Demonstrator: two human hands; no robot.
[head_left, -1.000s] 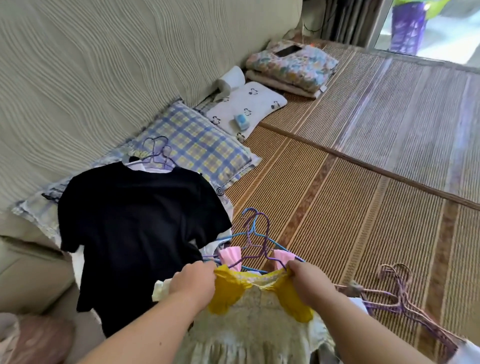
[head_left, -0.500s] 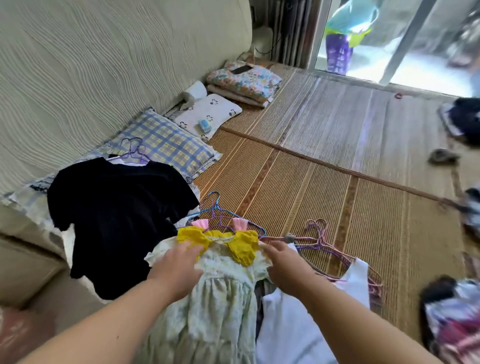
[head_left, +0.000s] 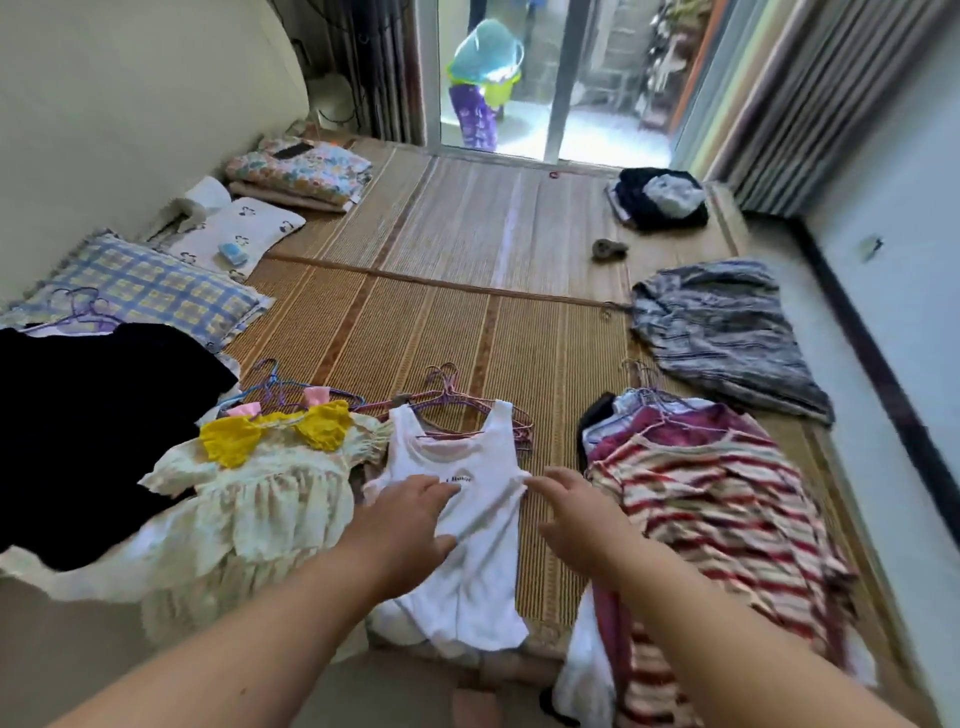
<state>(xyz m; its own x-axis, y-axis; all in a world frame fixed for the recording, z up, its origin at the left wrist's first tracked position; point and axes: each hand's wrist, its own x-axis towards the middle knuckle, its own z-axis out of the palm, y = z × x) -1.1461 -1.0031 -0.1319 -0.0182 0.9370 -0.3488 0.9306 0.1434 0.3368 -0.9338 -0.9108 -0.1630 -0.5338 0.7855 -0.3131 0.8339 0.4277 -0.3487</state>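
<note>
Two hands on a white cotton tank top (head_left: 467, 587), laid on a woven straw mat (head_left: 415, 322).
The mat runs to a glass sliding door (head_left: 519, 78); the top lies between a pale frilled dress (head_left: 260, 499) and a red-striped knit shirt (head_left: 717, 499). My left hand (head_left: 410, 525) rests on its chest, fingers spread flat; my right hand (head_left: 576, 525), fingers loosely open, touches its right edge.

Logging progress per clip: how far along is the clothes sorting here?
Looks done: the black shirt and yellow-collared dress lie spread out. In hand: the left hand lies flat on the white tank top, the right hand touches its edge. Left: likely the striped shirt.
</note>
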